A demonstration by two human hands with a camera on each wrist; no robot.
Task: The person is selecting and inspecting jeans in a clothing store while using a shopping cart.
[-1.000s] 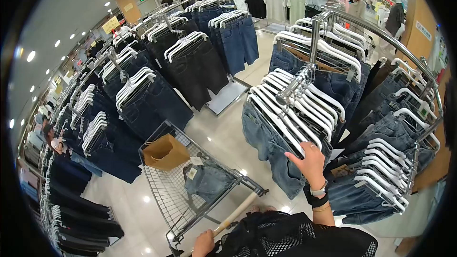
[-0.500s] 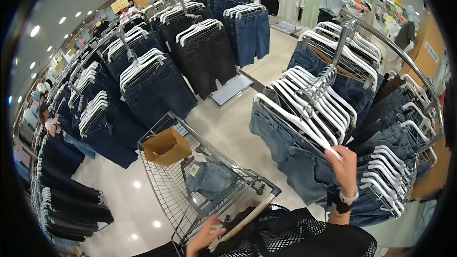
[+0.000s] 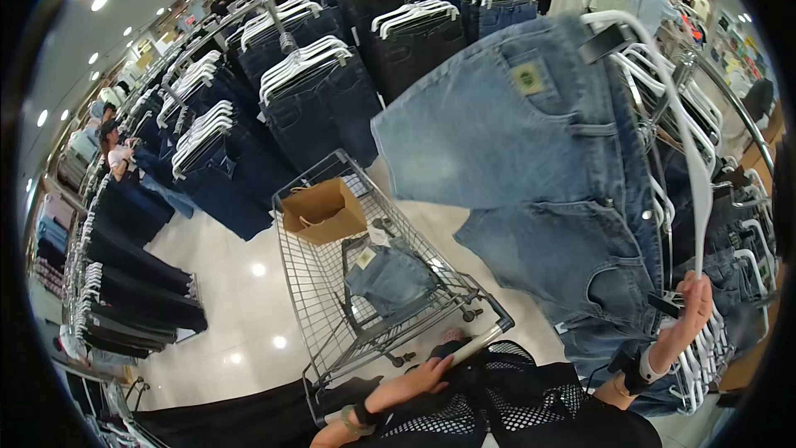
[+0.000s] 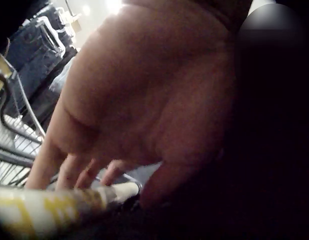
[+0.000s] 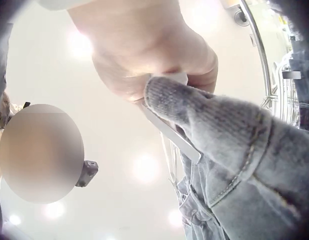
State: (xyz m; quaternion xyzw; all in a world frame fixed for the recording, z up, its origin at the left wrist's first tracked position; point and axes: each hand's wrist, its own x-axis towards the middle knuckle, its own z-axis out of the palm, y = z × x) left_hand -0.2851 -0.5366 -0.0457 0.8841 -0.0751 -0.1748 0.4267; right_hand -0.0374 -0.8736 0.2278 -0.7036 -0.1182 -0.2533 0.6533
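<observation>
My right hand [image 3: 684, 315] grips one end of a white hanger [image 3: 701, 216], tilted nearly upright in the head view. Light-blue denim shorts [image 3: 514, 149] hang from it by dark clips, spread sideways toward the cart. The right wrist view shows the waistband [image 5: 219, 120] close below the fingers. My left hand [image 3: 423, 377] lies at the shopping cart's pale handle [image 3: 481, 344], fingers extended loosely over it. Inside the cart [image 3: 319, 340] are a brown paper bag [image 3: 323, 211] and folded denim shorts [image 3: 390, 278] with a tag.
Racks of dark shorts [image 3: 319, 104] line the far side and left. On my right stands a metal rack [image 3: 738, 112] with more denim on white hangers. A person [image 3: 116, 149] is among the racks at left; another [image 3: 651, 0] stands at the back right.
The right hand has lifted the hanger with the light-blue shorts off the rack and turned them toward the cart. My left hand left the handle, then came back to it. The view has shifted.
</observation>
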